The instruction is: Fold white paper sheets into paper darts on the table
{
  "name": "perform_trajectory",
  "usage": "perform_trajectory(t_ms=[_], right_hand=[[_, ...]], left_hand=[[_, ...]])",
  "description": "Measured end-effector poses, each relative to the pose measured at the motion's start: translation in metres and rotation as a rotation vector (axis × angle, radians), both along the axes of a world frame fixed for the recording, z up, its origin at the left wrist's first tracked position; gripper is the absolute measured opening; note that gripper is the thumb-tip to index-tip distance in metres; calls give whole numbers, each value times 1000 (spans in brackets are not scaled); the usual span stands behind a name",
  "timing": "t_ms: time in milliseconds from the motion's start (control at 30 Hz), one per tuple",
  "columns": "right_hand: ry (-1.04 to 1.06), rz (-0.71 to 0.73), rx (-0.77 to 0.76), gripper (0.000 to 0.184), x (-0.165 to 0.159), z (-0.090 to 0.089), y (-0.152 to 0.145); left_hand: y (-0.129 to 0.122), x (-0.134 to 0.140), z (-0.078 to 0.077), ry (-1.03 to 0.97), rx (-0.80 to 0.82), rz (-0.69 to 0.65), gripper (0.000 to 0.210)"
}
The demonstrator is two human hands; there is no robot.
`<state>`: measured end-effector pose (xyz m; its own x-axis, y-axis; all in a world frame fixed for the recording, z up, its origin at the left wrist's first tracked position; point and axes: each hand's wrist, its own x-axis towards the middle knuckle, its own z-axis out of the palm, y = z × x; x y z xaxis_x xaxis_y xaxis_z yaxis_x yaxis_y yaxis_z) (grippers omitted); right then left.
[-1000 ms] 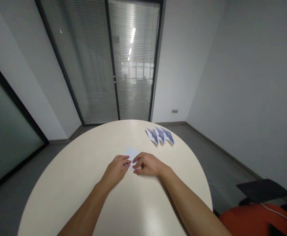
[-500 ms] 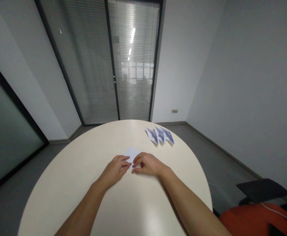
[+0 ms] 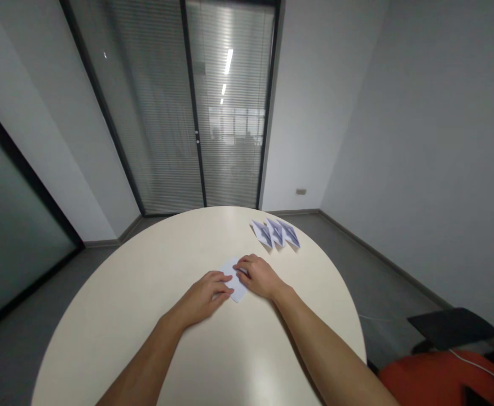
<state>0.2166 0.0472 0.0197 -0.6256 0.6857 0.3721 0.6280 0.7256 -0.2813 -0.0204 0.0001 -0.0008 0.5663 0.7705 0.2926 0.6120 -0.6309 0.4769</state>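
A small piece of white folded paper (image 3: 236, 288) lies flat on the table between my hands, one corner pointing towards me. My left hand (image 3: 208, 293) rests at its left edge, fingers stretched out and thumb apart, the tips touching the paper. From the right, my right hand (image 3: 259, 275) reaches over the upper right edge, its fingers spread and lightly bent with the tips on the paper. Neither hand wraps round it. The fingers cover parts of the paper's left and right edges.
Three folded paper pieces (image 3: 274, 233) stand in a row near the far right edge of the round cream table (image 3: 137, 316). A red chair (image 3: 433, 378) with a black armrest (image 3: 453, 328) is at the lower right. Beyond are a glass partition with blinds (image 3: 158, 124) and walls.
The paper has turned and shifted slightly right and towards me, showing more of its surface. My right hand has moved up to its upper right edge; my left hand has moved slightly right.
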Motion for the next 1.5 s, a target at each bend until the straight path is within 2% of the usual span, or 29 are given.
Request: perform_trajectory(t_ms=[167,267,500,733,900,1067,1267,1500], right_hand=[[16,97,22,36,2,-8,4],[9,67,-21,38,2,-10,3],[25,38,-122,38,4,-12,1],[22,69,-111,38,7,-15,4],[26,95,-49,36,6,-12,5],[67,85,-28,33,5,-6,4],[69,59,-98,27,2,3,-1],[77,18,-148,20,5,3,-1]], left_hand=[[-3,3,3,-6,-87,-10,26],[-4,4,4,4,-105,-10,28],[-6,15,5,-26,33,34,22],[-4,15,4,-36,100,45,20],[-2,12,1,32,118,79,24],[-1,8,5,57,126,123,24],[-2,2,5,24,121,153,27],[-1,-8,-1,45,61,91,31]])
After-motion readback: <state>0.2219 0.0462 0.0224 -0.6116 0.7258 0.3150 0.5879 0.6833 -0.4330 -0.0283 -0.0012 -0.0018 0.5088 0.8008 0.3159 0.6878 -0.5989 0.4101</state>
